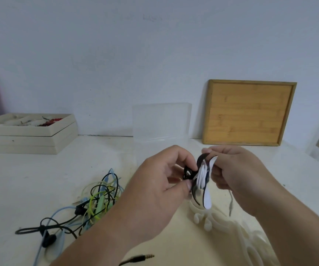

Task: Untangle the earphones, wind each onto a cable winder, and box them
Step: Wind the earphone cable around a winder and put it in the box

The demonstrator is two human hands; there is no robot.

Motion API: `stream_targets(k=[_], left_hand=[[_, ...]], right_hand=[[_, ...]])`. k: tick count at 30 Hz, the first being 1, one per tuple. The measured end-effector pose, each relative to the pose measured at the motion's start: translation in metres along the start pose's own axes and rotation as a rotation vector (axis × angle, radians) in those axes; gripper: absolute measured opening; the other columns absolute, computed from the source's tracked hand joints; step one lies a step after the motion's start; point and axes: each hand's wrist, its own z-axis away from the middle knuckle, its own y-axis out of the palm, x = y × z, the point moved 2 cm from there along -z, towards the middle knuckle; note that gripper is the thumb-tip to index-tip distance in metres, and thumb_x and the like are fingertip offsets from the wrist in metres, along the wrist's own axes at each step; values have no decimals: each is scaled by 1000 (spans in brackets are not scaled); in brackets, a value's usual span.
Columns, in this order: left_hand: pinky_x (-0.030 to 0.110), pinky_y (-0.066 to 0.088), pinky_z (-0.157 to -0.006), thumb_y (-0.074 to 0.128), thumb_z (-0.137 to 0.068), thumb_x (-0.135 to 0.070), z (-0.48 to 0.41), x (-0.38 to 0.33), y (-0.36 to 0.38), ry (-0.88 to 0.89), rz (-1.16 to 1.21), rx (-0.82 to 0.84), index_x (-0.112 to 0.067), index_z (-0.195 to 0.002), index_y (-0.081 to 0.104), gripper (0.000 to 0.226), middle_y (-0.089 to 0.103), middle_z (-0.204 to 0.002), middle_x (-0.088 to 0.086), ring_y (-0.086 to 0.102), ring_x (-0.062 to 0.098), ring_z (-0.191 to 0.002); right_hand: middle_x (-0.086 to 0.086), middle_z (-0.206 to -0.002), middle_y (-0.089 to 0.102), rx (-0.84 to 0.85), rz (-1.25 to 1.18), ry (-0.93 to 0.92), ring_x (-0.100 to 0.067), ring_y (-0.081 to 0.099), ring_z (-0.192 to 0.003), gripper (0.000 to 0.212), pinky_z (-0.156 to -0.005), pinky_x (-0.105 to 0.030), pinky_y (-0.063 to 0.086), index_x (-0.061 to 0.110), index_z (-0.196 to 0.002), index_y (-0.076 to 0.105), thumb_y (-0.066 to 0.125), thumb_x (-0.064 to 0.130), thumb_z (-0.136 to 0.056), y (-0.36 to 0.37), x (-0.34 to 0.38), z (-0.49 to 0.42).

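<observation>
Both my hands hold a black cable winder above the table, with white earphone cable wound on it. My left hand pinches the winder's left side between thumb and fingers. My right hand grips its right side and top. A white cable end with its plug hangs below my right hand. A tangle of black, green, blue and yellowish earphones lies on the table to the left. A clear plastic box stands at the back by the wall.
A black jack plug lies near the front edge. Cream winders lie under my right forearm. A wooden tray leans on the wall at the back right. Stacked beige trays with small items sit at the back left.
</observation>
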Motion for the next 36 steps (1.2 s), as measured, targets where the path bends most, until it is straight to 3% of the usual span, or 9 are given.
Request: stream_targets(k=[3, 8, 13, 17, 21, 26, 30, 34, 36], left_hand=[[17, 50, -68, 58, -86, 8, 0, 1, 0, 28, 31, -17, -18, -90, 63, 26, 69, -84, -1, 64, 12, -77], [22, 54, -69, 59, -83, 2, -3, -2, -2, 104, 77, -151, -19, -89, 63, 22, 71, -85, 3, 68, 15, -77], [11, 48, -64, 61, -87, 12, -3, -1, -15, 90, -73, -370, -19, -90, 62, 32, 73, -83, -2, 70, 12, -75], [9, 41, -55, 65, -88, 3, -5, 4, -25, 26, -195, -460, -27, -87, 60, 31, 73, -81, -4, 65, 7, -62], [16, 33, -43, 66, -89, -8, -4, 7, -23, -35, -297, -457, -30, -87, 59, 24, 70, -76, -6, 45, 14, -43], [16, 34, -44, 65, -88, -2, -6, 4, -29, -44, -227, -519, -26, -88, 62, 24, 70, -89, -10, 59, 18, -55], [22, 38, -45, 67, -87, -5, -5, 4, -24, -38, -285, -517, -29, -88, 61, 24, 69, -85, -10, 59, 27, -58], [18, 37, -45, 67, -86, -10, -4, 4, -23, -95, -212, -539, -27, -88, 63, 18, 71, -87, -8, 63, 34, -68], [15, 35, -44, 67, -85, -9, -4, 5, -24, -104, -194, -535, -26, -87, 63, 17, 72, -88, -6, 63, 31, -64]], right_hand=[[1, -47, 37, 80, 52, 88, -13, 20, -44, 50, -46, -25, 16, 18, -47, 56, 40, -3, -89, 9, -4, 3], [-9, -64, 31, 262, 14, 158, -20, 14, -59, 24, -53, -31, 10, 2, -75, 56, 44, 7, -96, 10, -6, 7], [-2, -59, 29, 457, 51, 130, -14, 22, -51, 39, -45, -21, 19, 10, -69, 62, 49, 25, -103, 19, -7, 12], [-1, -58, 28, 473, 44, 67, -13, 23, -50, 40, -44, -19, 23, 10, -70, 66, 48, 24, -103, 18, -3, 14], [4, -53, 30, 477, 126, -9, -13, 23, -50, 38, -47, -20, 22, 10, -72, 70, 50, 22, -102, 17, 4, 18], [0, -52, 33, 349, 198, 0, -13, 26, -48, 37, -43, -18, 23, 10, -66, 67, 52, 19, -99, 4, 11, 18], [4, -52, 34, 498, 242, -32, -13, 27, -51, 38, -49, -21, 25, 12, -69, 70, 53, 23, -101, 12, 10, 22], [8, -53, 37, 545, 377, -52, -23, 27, -59, 39, -59, -38, 24, 18, -70, 70, 53, 30, -102, 21, 3, 22], [7, -53, 36, 550, 335, -58, -21, 26, -57, 38, -56, -35, 24, 17, -69, 69, 53, 29, -102, 20, 3, 21]])
